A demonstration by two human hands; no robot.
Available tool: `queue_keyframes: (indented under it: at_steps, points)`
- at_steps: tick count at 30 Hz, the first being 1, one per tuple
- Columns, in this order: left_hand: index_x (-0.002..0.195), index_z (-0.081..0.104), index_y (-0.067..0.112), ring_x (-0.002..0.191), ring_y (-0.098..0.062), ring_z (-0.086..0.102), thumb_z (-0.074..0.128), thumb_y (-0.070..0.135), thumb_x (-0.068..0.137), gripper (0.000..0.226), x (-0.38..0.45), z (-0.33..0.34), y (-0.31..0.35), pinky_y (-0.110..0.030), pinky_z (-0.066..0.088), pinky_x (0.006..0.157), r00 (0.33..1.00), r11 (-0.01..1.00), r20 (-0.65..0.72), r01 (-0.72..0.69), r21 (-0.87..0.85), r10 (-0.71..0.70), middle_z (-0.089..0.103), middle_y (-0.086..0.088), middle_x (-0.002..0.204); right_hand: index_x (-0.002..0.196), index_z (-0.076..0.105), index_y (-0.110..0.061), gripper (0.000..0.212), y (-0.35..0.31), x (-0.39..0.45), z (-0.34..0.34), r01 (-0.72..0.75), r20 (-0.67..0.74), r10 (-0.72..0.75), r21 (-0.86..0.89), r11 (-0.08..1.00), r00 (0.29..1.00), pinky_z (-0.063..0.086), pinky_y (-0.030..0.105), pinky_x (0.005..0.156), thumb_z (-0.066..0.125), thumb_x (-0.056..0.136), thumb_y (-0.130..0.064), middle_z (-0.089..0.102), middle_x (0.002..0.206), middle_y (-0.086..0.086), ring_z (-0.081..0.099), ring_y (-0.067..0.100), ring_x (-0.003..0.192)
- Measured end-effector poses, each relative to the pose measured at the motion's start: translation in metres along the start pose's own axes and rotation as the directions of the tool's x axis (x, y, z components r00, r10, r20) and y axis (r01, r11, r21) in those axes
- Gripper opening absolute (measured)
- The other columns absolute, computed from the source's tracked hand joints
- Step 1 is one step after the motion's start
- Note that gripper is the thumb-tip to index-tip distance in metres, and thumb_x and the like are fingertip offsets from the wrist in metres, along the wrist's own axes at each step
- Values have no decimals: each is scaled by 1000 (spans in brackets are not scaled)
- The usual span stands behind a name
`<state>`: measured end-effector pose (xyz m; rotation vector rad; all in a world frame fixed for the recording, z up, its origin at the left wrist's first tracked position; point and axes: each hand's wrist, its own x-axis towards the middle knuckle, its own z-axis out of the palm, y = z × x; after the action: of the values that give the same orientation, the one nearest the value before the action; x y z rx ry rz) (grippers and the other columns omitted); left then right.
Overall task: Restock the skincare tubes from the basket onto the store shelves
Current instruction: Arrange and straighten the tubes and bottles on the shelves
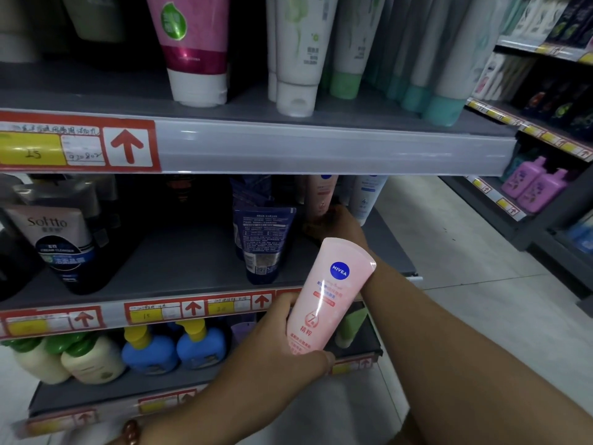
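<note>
Pink and glossy, the Nivea tube [324, 303] stands tilted in the left hand [285, 342], crimped end up and leaning to the right, cap end hidden in the palm. The left fingers [282, 303] are clamped round its lower half, thumb across the near side. It is held in the air in front of the middle shelf [179, 261], just near of that shelf's price rail [199, 308] and not resting on anything.

Farther in, the right hand [333, 224] reaches over the middle shelf at its right end. Its fingers seem to be closed round the base of a second pink tube [321, 195] standing there, though the shadow under the upper shelf [321, 146] makes the grip hard to judge. A white tube [365, 197] stands just right of that one, and dark blue tubes [263, 242] stand just left of the hand.

At the left end of the middle shelf stands a Softto tube [61, 242]. On the upper shelf are a magenta tube [192, 49] and several white tubes with green caps. Blue pump bottles [173, 345] sit on the lower shelf.
</note>
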<state>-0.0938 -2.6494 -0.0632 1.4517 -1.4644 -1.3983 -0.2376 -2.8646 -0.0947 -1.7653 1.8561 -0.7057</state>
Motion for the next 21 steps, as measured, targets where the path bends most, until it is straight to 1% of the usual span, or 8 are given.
queue_keyframes:
  at_steps: [2,4,7,9,11,14,17,21]
  points:
    - [117,43,53,96,-3,62,80,37,72,61,2,4,2,-24,59,73,1000,1000,-3,-14,-1,14,59,21,105,115,61,-30,45,4,-8,-18,52,66,-52,0,999,996,50,26,71,67,77,-52,69,104,-13,65,13,90]
    - [116,45,46,91,-2,62,80,29,76,55,4,11,7,-17,56,65,999,999,-21,-29,-15,29,60,18,103,123,60,-21,37,10,-18,-39,43,147,-35,-48,998,989,48,29,80,65,88,-33,65,113,-3,61,19,100]
    - [114,44,42,83,-1,61,79,28,78,52,9,19,15,-12,50,57,997,998,-68,-35,-44,32,59,17,98,96,67,-8,12,20,-40,-64,-8,223,30,-99,995,974,52,31,78,63,90,-17,71,99,11,64,24,91]
    - [114,42,43,88,-4,61,78,31,77,53,14,24,17,-20,56,67,995,997,-92,-30,-67,23,58,17,101,85,70,-6,10,24,-59,-73,-136,276,107,89,987,955,58,37,81,64,86,-15,74,87,12,71,29,87]
    - [115,43,42,91,-7,62,78,30,77,53,21,28,17,-29,59,73,994,995,-113,-15,-97,4,59,16,103,94,74,-6,18,26,-72,-80,-272,360,151,315,909,921,55,45,94,58,85,-9,75,97,14,70,33,98]
    - [109,45,39,83,-11,64,77,28,78,45,33,33,17,-29,55,63,988,989,-157,-15,-147,-8,64,11,98,113,69,-3,34,18,-87,-91,-455,528,155,502,736,835,49,44,101,51,86,-14,70,112,15,65,32,104]
    - [115,43,37,77,-13,65,76,28,78,51,44,39,20,-28,52,59,980,989,-200,-37,-144,8,66,6,96,115,66,-10,33,3,-105,-96,-495,671,60,481,723,739,49,41,97,54,92,-29,69,106,11,61,26,98]
    - [120,39,41,86,-6,66,75,24,82,55,49,45,22,-27,56,73,977,990,-203,-87,-114,63,64,12,105,111,68,-18,27,-11,-112,-86,-269,560,25,358,894,828,56,24,72,73,85,-24,76,100,3,71,11,82]
